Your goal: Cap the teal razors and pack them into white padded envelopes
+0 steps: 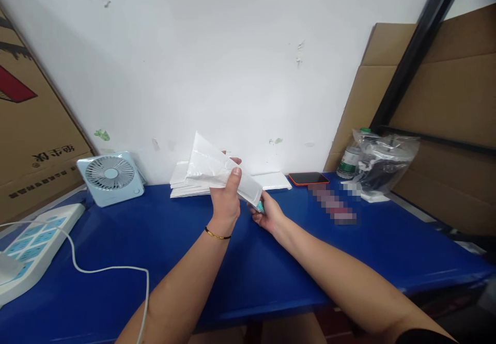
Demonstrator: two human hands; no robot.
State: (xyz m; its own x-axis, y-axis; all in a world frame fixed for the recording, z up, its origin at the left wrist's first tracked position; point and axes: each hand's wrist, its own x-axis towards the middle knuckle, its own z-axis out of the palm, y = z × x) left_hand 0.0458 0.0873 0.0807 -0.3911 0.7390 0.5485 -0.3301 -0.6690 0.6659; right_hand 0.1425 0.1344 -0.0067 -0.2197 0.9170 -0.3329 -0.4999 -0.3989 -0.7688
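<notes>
My left hand [226, 197], with a thin bracelet on its wrist, is raised above the blue table [271, 261] and pinches a white plastic mailer bag [211, 167] between thumb and fingers. My right hand [268, 214] grips the bag's lower right end, where a small teal item [260, 207] shows at the fingers. The bag slants from upper left to lower right in front of the white wall. Behind it, a stack of white bags [182, 184] lies flat on the table.
A small light-blue fan [110, 177] stands at the back left, beside a power strip [33, 246] with a white cable [112, 269]. A phone [308, 178], a water bottle [350, 158] and a clear bag of dark items [382, 160] sit back right. Cardboard boxes flank both sides.
</notes>
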